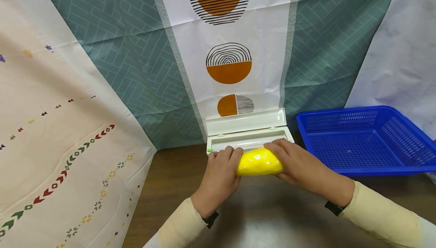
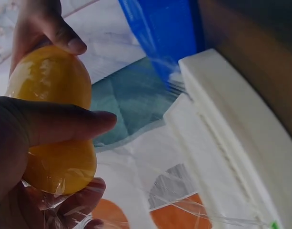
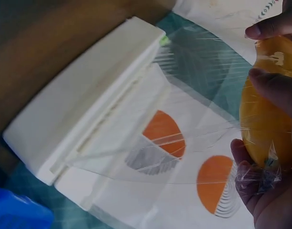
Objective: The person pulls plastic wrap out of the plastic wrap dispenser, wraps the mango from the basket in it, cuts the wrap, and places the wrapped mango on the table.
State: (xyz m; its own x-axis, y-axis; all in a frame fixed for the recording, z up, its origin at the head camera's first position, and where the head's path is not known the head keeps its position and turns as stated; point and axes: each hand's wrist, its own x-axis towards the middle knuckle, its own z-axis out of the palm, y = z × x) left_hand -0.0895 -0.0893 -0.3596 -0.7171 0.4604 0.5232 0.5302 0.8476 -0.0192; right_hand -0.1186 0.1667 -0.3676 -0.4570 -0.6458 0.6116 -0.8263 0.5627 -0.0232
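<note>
L hand (image 1: 220, 172) & R hand (image 1: 301, 164) grip yellow item (image 1: 259, 161) at left/right ends, prob. firm, lightish, slick w/ film (image 3: 198, 136), so ends = best hold!

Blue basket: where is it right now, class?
In the head view, the basket sits on the right side, just right of the open white box.

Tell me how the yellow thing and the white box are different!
The yellow thing is rounded; the white box is long and straight-edged. The yellow thing is held by the left hand and right hand; the white box sits on the table with its lid open. Clear film touches both.
</note>
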